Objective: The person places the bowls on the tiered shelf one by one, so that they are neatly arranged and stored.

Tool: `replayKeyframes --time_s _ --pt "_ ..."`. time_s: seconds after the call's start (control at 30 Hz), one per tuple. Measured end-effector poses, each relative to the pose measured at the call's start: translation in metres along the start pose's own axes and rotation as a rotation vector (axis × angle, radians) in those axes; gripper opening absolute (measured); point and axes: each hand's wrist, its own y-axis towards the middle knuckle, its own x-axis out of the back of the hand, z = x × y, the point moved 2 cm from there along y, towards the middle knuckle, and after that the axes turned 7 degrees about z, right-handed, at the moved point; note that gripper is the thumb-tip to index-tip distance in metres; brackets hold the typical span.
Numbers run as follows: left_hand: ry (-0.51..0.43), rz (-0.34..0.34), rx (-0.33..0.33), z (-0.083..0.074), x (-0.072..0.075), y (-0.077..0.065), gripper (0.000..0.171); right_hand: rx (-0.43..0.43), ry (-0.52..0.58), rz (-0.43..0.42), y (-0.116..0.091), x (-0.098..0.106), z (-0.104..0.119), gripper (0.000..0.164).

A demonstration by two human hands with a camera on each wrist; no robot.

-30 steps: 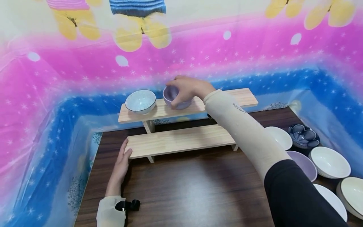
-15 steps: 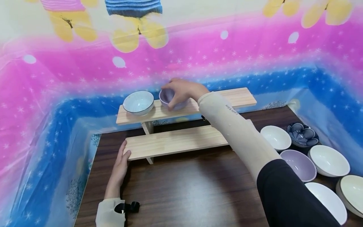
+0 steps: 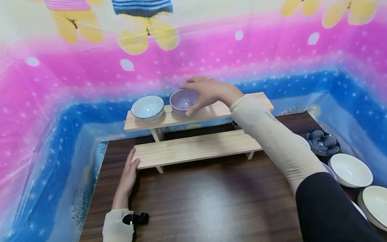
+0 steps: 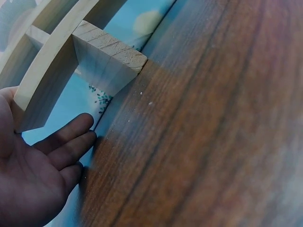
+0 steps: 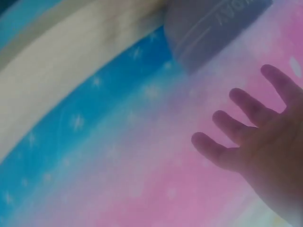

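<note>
Right hand [image 3: 208, 90]: spread, over the right side of the purple bowl [image 3: 182, 101]. Thumb in front by the rim, fingers reaching behind. The right wrist view has four fingers parted and clear of the bowl; whether the thumb touches it cannot be told. The spread fits a span wide enough for the rim, and nothing appears pinched.

Purple bowl: upright on the top shelf [image 3: 211, 112], left of its middle, mouth up. Its weight seems carried by the board rather than by the hand. The striped bowl [image 3: 148, 107] sits near the left end of the same board, just beside it, with a narrow gap. Side by side along one board, each seems to have its own footing.

Left hand [image 3: 129, 173]: holds the left end of the low shelf [image 3: 196, 149], thumb over the edge, the end in the crook of the hand. In the left wrist view three fingers extend below, near the leg [image 4: 102, 61]. Judged a light steadying hold, so the stand does not slide or tip; firmness not shown.

Right side of the table [image 3: 211, 201]: white bowl [image 3: 350, 169], cream bowl [image 3: 376, 205] and grey dish [image 3: 323, 143], grouped well apart from the stand, presumably to leave elbow room. More bowls there are partly hidden by the right arm.
</note>
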Motion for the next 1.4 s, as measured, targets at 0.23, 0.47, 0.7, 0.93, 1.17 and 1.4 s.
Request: replayKeyframes --time_s 0.23,0.47,0.7,0.93,1.17,1.4 --pt "-0.004 -0.001 0.004 -0.001 0.000 -0.001 0.066 -0.026 -0.081 -0.017 -0.046 -0.001 -0.012 0.111" --pt "-0.017 0.008 -0.001 -0.003 -0.001 -0.001 0.066 -0.048 -0.105 -0.071 -0.091 -0.007 -0.036 0.110" --pt "-0.013 0.007 0.018 -0.002 -0.003 -0.002 0.067 -0.087 -0.088 -0.115 -0.134 -0.012 -0.052 0.107" --pt "-0.031 0.008 0.022 0.000 -0.001 -0.001 0.067 -0.142 -0.096 -0.162 -0.179 -0.019 -0.063 0.102" --pt "-0.032 0.012 0.032 -0.002 0.001 -0.002 0.067 -0.183 -0.094 -0.181 -0.206 -0.035 -0.073 0.103" --pt "-0.018 0.009 0.029 -0.003 -0.001 -0.003 0.066 -0.217 -0.086 -0.200 -0.232 -0.048 -0.081 0.102"
